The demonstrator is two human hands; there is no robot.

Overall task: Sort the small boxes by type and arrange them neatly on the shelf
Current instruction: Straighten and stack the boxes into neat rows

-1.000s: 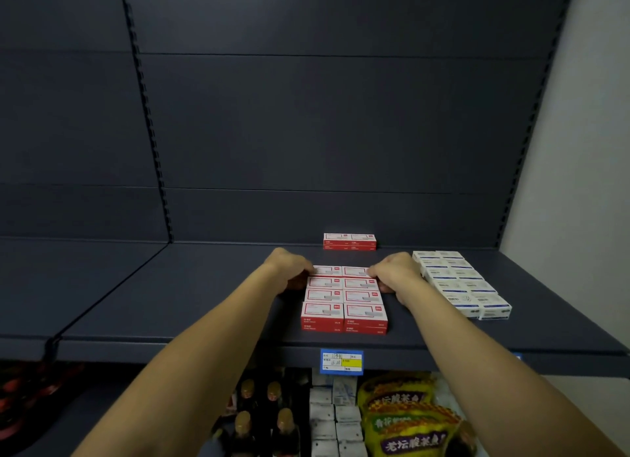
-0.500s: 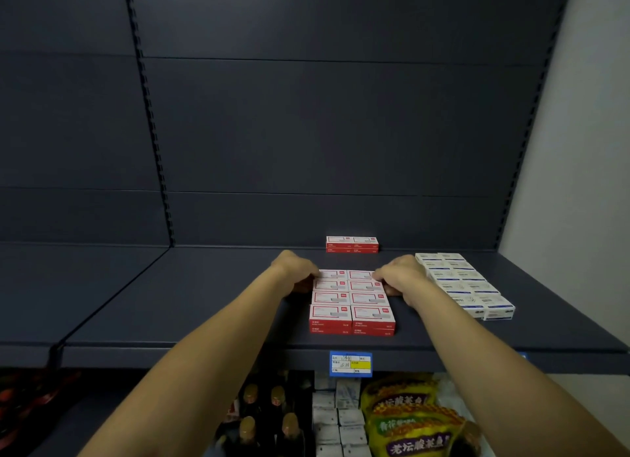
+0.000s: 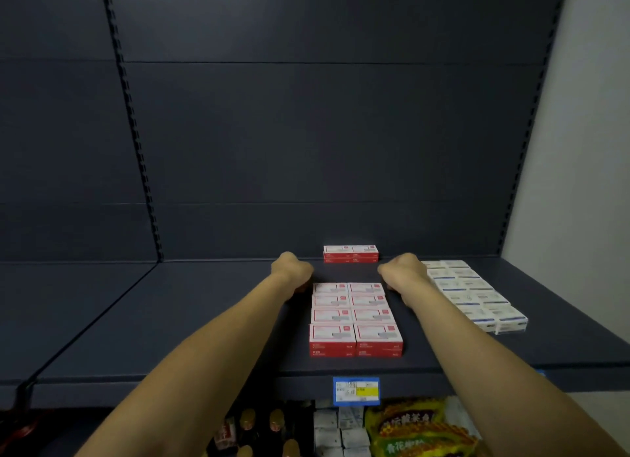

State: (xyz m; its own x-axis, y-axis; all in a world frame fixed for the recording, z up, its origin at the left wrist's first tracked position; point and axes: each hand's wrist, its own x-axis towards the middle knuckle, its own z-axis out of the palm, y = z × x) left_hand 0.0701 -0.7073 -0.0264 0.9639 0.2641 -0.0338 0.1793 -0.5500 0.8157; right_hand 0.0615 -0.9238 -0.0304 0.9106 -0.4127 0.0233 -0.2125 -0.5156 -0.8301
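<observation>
Two bare hands are seen stretched forward over a dark shelf, one on each side of a block of red boxes. The block is laid flat, two boxes wide and four rows deep, so its long axis runs from the near edge of the shelf toward the back panel. The left hand is placed just beside the far-left corner of the block; the right hand is placed just beside the far-right corner. Both are viewed from behind, with knuckles raised and fingers curled under. Whether the fingertips touch the far row, or grip anything, cannot be told, since they are hidden beneath the hands.

Beyond the hands, against the back panel, a short stack of red boxes is seen standing apart from the block, its long side set across the shelf from left to right. It lies ahead of and between the two hands, and neither hand is clearly nearer. It is judged that this far stack will next be brought forward to join the block, or the block slid back to meet it.

To the right, well apart from the red block, a block of white boxes is laid out, also running near to far. A blue price tag is fixed to the shelf's near edge.
</observation>
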